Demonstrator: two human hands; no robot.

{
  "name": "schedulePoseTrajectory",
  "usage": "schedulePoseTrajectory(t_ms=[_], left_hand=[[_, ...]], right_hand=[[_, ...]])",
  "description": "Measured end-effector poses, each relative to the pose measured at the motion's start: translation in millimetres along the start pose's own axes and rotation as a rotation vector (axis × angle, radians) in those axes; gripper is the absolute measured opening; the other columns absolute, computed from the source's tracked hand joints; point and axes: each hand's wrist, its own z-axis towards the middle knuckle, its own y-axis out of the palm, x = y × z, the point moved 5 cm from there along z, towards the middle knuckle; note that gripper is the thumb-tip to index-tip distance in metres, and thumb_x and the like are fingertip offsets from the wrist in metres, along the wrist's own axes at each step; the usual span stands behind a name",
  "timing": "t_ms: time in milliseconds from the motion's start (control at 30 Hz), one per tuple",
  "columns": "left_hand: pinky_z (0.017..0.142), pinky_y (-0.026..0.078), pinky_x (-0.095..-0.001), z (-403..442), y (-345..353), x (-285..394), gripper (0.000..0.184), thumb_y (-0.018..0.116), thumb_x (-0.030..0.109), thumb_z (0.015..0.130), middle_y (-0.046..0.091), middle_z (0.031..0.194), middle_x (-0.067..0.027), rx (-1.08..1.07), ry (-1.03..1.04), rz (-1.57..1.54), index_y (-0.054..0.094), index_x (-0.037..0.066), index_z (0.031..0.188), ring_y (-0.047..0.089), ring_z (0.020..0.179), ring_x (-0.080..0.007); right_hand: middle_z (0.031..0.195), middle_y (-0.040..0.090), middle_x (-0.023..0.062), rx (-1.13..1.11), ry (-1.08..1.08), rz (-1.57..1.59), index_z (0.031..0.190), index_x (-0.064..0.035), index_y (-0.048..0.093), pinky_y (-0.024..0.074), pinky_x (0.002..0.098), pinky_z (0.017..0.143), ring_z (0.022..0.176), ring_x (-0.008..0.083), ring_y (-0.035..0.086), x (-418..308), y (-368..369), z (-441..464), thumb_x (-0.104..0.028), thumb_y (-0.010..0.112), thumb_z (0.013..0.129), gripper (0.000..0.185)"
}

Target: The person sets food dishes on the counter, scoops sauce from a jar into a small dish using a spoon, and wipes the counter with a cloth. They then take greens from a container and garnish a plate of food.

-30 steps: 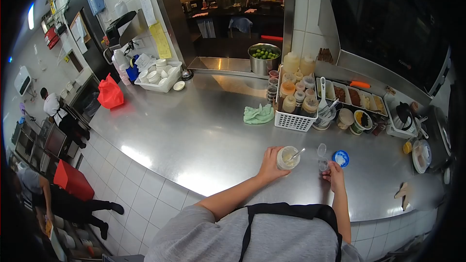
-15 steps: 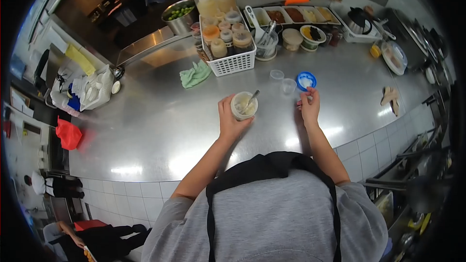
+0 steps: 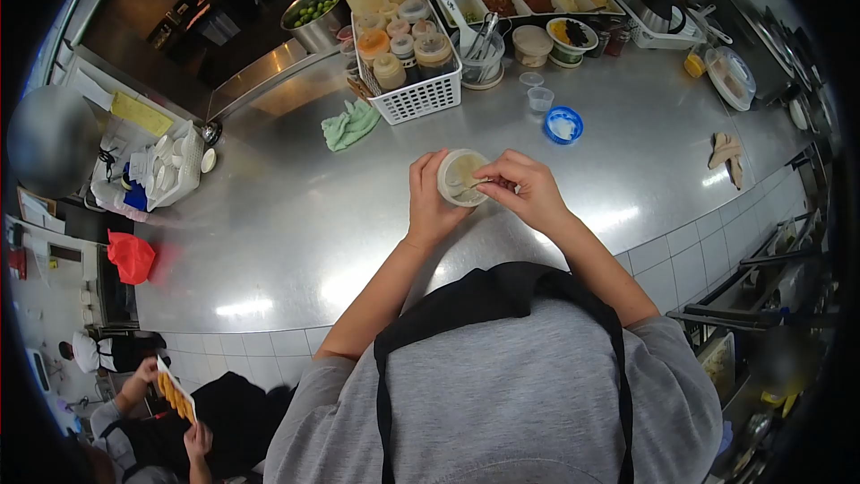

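My left hand (image 3: 432,204) is wrapped round a round plastic tub (image 3: 454,164) with pale, creamy contents, just above or on the steel counter. With bent fingers, my right hand (image 3: 534,192) pinches the handle of a metal spoon (image 3: 477,185) over the tub's opening. The spoon's bowl end dips toward the contents and is hard to make out. Beyond my right hand lies a blue lid (image 3: 563,125) with white residue inside. A small clear plastic cup (image 3: 540,100) and a flat clear lid (image 3: 530,79) sit beside it.
At the back stands a white basket (image 3: 419,108) of sauce bottles, with a green cloth (image 3: 350,125) to its left. Topping trays (image 3: 537,2) line the rear. A glove (image 3: 726,159) lies at right. Lower left, another person holds a tray of food (image 3: 176,394).
My right hand has left the blue lid and moved left to the tub, taking hold of the spoon. My left hand still holds the tub. A person at lower left raises a food tray.
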Motion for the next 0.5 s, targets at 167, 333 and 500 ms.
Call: schedulePoseTrajectory(t_ms=[167, 333, 500], left_hand=[[0.097, 0.038, -0.0392, 0.7, 16.2, -18.4, 0.092, 0.084, 0.015, 0.054, 0.040, 0.119, -0.0159, -0.083, -0.166, -0.064, 0.034, 0.004, 0.130, 0.041, 0.114, -0.0329], [0.103, 0.032, -0.0417, 4.1, 48.9, -39.4, 0.097, 0.083, 0.019, 0.060, 0.042, 0.125, -0.0209, -0.091, -0.290, -0.341, 0.026, 0.001, 0.136, 0.042, 0.119, -0.0358], [0.108, 0.025, -0.0431, 5.8, 66.3, -54.3, 0.068, 0.052, 0.015, 0.088, 0.036, 0.135, -0.0277, -0.351, -0.342, -0.057, 0.013, -0.003, 0.141, 0.039, 0.124, -0.0400]], right_hand=[[0.077, 0.054, 0.0007, 0.171, 0.219, 0.233, 0.094, -0.0030, 0.064, 0.0422, 0.0203, 0.058, 0.066, 0.0062, 0.052, 51.4, -0.9, -13.5, -0.006, 0.066, 0.081, 0.014], [0.086, 0.054, 0.0018, 0.181, 0.315, 0.371, 0.121, -0.0061, 0.049, 0.0419, 0.0186, 0.058, 0.065, 0.0056, 0.052, 71.4, -7.9, -19.4, -0.009, 0.066, 0.081, 0.043], [0.091, 0.052, 0.0031, 0.262, 0.337, 0.252, 0.134, -0.0081, 0.035, 0.0414, 0.0182, 0.056, 0.065, 0.0055, 0.052, 89.7, -12.4, -28.1, -0.010, 0.067, 0.081, 0.062]])
